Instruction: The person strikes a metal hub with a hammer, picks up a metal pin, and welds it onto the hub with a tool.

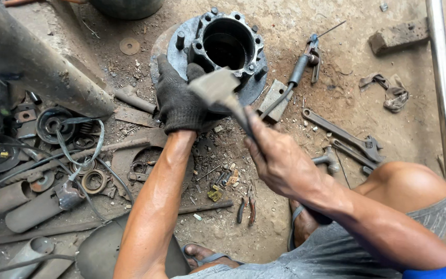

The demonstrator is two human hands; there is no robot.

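My left hand (179,98) wears a dark work glove and rests on the near rim of a round metal wheel hub (226,44) that lies on the dirt floor, its wide bore facing up and studs around the flange. My bare right hand (280,160) grips the handle of a hammer (218,88). The hammer's grey head is raised and blurred, just above the gloved hand and the hub's near edge. What the gloved fingers hold against the hub is hidden.
A grease gun (303,62) and an adjustable wrench (344,135) lie to the right of the hub. Pliers (247,207), rings, bearings and pipes (52,67) litter the left and near ground. A steel tube (442,93) runs along the right edge; a brick (398,35) lies beside it.
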